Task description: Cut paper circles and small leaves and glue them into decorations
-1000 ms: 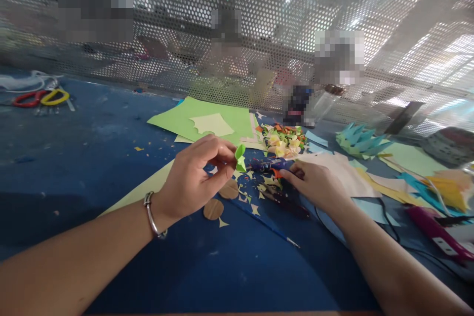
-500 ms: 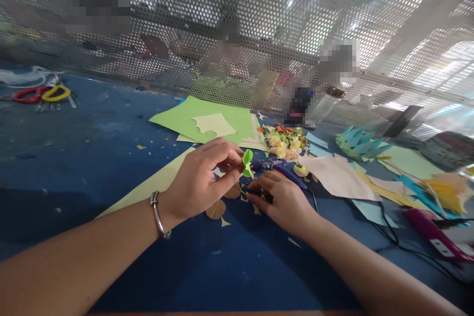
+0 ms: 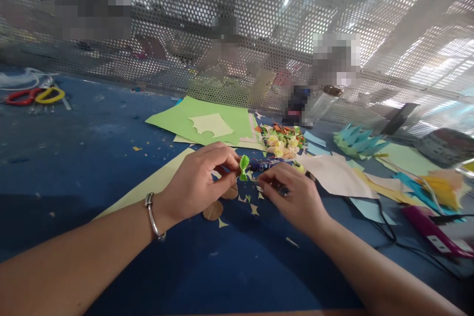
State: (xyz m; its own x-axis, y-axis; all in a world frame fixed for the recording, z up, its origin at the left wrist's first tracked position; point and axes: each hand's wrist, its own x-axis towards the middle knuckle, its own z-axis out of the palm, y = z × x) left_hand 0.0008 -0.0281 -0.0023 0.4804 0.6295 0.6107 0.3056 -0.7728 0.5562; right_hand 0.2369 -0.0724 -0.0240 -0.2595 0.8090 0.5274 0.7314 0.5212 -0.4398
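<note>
A small bright green paper bow or leaf shape [image 3: 243,168] is pinched between the thumb and fingers of my left hand [image 3: 202,177], just above the table. To its right is my right hand [image 3: 292,190], thumb and fingertips drawn together; what they hold, if anything, is too small to make out. Behind that hand lies a dark blue tool [image 3: 261,164], partly covered, resembling a glue gun. Brown round discs [image 3: 213,211] rest beneath my left hand. Tiny paper scraps [image 3: 254,209] are scattered between the two hands.
Green paper sheets [image 3: 218,108] and a pile of small paper flowers [image 3: 283,140] lie behind my hands. To the right are pale sheets [image 3: 340,177], a blue spiky paper piece [image 3: 359,140], and a magenta power strip [image 3: 431,234] with cables. Scissors [image 3: 50,96] lie far left.
My right hand has shifted slightly right, away from the green paper piece, and a dark object under its fingers no longer shows there. My left hand keeps its pinch; the piece has turned slightly.
</note>
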